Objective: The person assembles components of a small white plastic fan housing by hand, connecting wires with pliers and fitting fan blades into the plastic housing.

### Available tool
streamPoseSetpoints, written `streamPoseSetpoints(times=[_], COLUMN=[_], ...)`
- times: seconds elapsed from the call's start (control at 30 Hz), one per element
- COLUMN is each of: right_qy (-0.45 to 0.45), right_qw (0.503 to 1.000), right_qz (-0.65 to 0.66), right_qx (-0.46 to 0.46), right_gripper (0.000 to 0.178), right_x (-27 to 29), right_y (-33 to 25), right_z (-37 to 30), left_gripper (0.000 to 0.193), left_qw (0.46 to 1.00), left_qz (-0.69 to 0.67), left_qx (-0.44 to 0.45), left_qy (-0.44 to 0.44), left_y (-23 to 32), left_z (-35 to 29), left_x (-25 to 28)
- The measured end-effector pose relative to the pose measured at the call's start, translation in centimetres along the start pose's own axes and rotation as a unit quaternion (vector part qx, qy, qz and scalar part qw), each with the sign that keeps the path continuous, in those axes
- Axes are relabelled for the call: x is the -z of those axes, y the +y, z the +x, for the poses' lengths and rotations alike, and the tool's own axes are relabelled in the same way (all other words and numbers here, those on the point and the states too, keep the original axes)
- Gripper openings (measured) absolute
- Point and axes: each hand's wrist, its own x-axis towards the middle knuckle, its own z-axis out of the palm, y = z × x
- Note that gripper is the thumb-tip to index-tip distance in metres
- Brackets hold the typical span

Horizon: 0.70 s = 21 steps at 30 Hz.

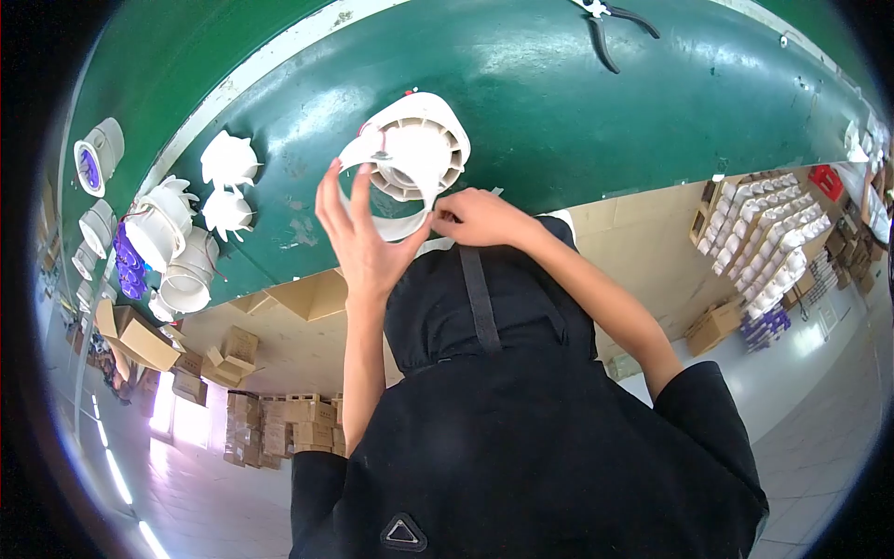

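Observation:
A curved white plastic shell (pixel 399 226) with a round opening is tilted up near the front edge of the green bench. My left hand (pixel 358 233) grips it from the left, fingers curled over its upper rim and thumb at its lower edge. Close by on its right side, my right hand (pixel 480 217) has its fingers closed together at the shell's edge; the fingertips are partly hidden. Just behind stands a white ribbed round housing (pixel 453 126), overlapped by the shell. A bit of red shows beside the housing.
Black-handled pliers (pixel 601 37) lie at the back of the bench. On the left are white finned parts (pixel 228 160), white cylindrical housings (pixel 191 270) and purple parts (pixel 128 261). Cardboard boxes (pixel 140 337) stand below left. Stacked trays of white parts (pixel 764 238) are at right.

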Motion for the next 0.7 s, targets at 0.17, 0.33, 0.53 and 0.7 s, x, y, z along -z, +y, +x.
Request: streamPoseSetpoints(times=[0.17,0.33,0.53,0.7], right_qy=[0.077,0.128,0.117,0.122], right_qw=[0.997,0.989,0.988,0.985], right_qz=[-0.018,0.066,0.083,0.102], right_qx=[-0.013,-0.023,-0.064,-0.067], right_gripper=[0.023,0.020,0.022,0.023], right_x=[0.8,1.0,1.7,1.5], right_y=[3.4,5.8,5.3,5.3], right_z=[-1.0,-0.7,-0.2,-0.3], left_gripper=[0.090,0.084,0.084,0.084], left_qw=[1.000,1.000,0.998,0.997], left_qz=[0.010,0.017,0.024,0.039], left_qx=[-0.016,-0.017,-0.054,-0.059], left_qy=[-0.019,0.007,0.003,-0.025], left_y=[1.5,1.6,0.9,1.3], left_z=[1.1,1.1,1.2,1.7], left_x=[-2.7,-3.5,-3.4,-2.8])
